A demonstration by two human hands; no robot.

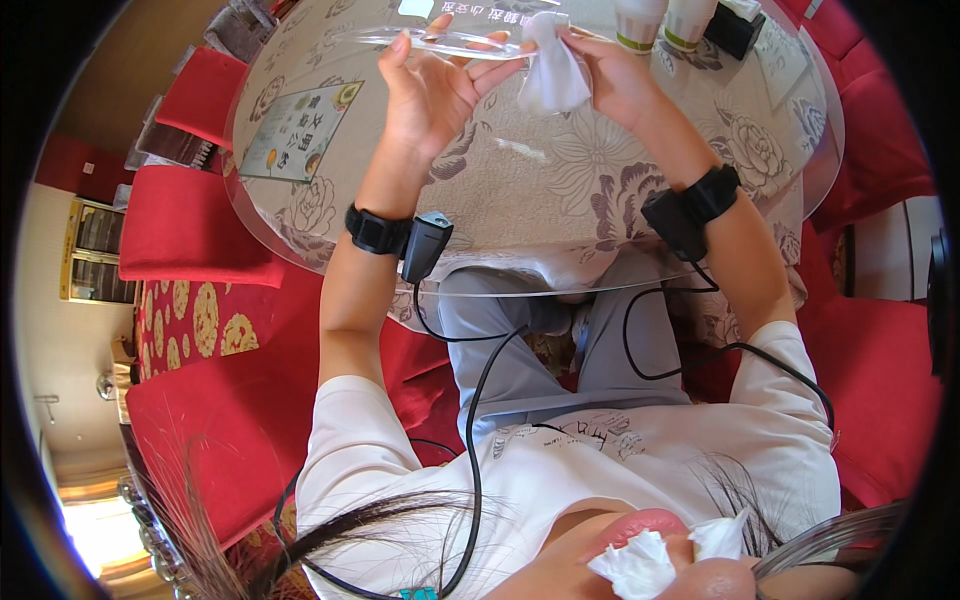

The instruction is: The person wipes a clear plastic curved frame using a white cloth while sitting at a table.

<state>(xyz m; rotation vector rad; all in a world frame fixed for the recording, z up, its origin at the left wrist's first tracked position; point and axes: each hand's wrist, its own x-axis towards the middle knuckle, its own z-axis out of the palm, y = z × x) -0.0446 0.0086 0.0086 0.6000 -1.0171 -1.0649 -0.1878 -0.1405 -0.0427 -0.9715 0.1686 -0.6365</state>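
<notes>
Near the far side of the table, my left hand (432,98) grips a clear plastic sign plate (480,14), with the thumb on the near side and the fingers around its lower edge. The plate is see-through with pale printing, and its upper part runs out of the picture. My right hand (612,78) is closed on a crumpled white cloth (556,72), which hangs down between the two hands. The cloth touches the plate's right end, close to my left fingertips. Part of the right fingers is hidden behind the cloth.
A flower-patterned cloth under glass covers the round table (520,215). On it lie a printed placard (300,132) at left, paper cups (638,22) and a black tissue box (735,28) at far right. Red chairs (195,225) surround it. Black cables (478,430) trail from my wrist straps.
</notes>
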